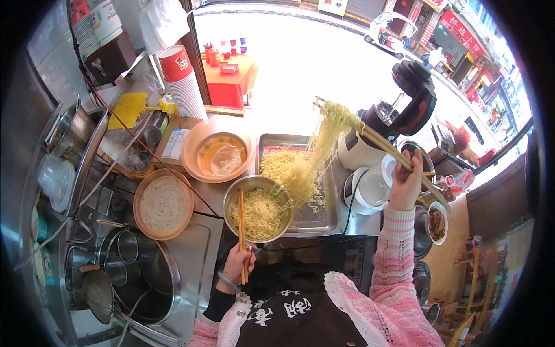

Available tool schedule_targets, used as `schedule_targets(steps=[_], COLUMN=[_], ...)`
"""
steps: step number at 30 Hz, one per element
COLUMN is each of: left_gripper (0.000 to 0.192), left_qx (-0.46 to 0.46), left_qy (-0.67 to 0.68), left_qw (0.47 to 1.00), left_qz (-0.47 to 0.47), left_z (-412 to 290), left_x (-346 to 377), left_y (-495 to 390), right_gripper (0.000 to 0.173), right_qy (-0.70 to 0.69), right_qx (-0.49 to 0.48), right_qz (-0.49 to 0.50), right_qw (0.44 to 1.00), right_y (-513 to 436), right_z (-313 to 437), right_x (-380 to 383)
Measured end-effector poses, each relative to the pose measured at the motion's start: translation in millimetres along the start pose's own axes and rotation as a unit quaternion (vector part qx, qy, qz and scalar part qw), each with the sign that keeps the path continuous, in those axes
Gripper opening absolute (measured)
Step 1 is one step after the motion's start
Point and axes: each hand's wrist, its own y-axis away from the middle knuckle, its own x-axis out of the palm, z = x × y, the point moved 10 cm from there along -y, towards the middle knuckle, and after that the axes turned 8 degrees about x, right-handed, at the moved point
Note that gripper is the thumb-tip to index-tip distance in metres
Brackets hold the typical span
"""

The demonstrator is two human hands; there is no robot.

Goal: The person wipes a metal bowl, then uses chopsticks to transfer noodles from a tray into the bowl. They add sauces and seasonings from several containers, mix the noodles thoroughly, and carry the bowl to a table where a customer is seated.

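Long wooden chopsticks [386, 146] are gripped in my right hand [406, 180], raised at the right. A clump of yellow noodles [331, 119] hangs from their far end, its strands trailing down to the noodle heap [286, 171] on a rectangular steel tray [308, 225]. My left hand [236, 265] is closed around a shorter pair of chopsticks [242, 217] at the near side of a round metal bowl [228, 197]. It also seems to hold the bowl's handle, mostly hidden by the fingers. More yellow noodles [260, 214] fill the bowl, which overlaps the tray's left edge.
White noodles lie in an orange basin [138, 208] at left; another basin [188, 152] stands behind it. A steel pot with strainer baskets [136, 247] sits lower left. Stacked paper cups [184, 89], a white appliance [366, 191] and a black-lidded blender [412, 99] surround the counter.
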Motion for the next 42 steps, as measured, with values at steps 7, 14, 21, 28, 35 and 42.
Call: schedule_targets(steps=[7,14,21,28,35,42], left_gripper=[0.016,0.020,0.024,0.020,0.025,0.025], left_qx=[0.018,0.023,0.016,0.039,0.053,0.025], left_qy=[-0.029,-0.012,0.038,0.023,0.011,0.021], left_qw=[0.999,0.999,0.998,0.998,0.997,0.998], left_qz=[0.000,0.021,0.045,0.037,0.058,0.046], left_z=[0.9,8.6,18.6,11.1,4.8,15.3], left_x=[-3.7,-1.7,7.6,15.1,21.1,22.1], left_y=[-4.3,-14.7,-24.6,-25.6,-25.7,-25.3], right_gripper=[0.035,0.017,0.033,0.028,0.017,0.015], right_qy=[0.008,-0.061,-0.036,0.413,0.407,0.407], right_qx=[-0.111,-0.177,-0.222,-0.222,0.095,0.069], right_qz=[0.102,0.227,0.268,0.269,0.530,0.533], right_qw=[0.989,0.956,0.937,0.841,0.738,0.738], right_y=[-21.7,-50.0,-44.2,43.9,129.9,146.9], right_z=[76.6,168.5,243.5,122.5,-86.5,-89.9], right_x=[78.7,160.9,223.4,210.9,160.3,131.6])
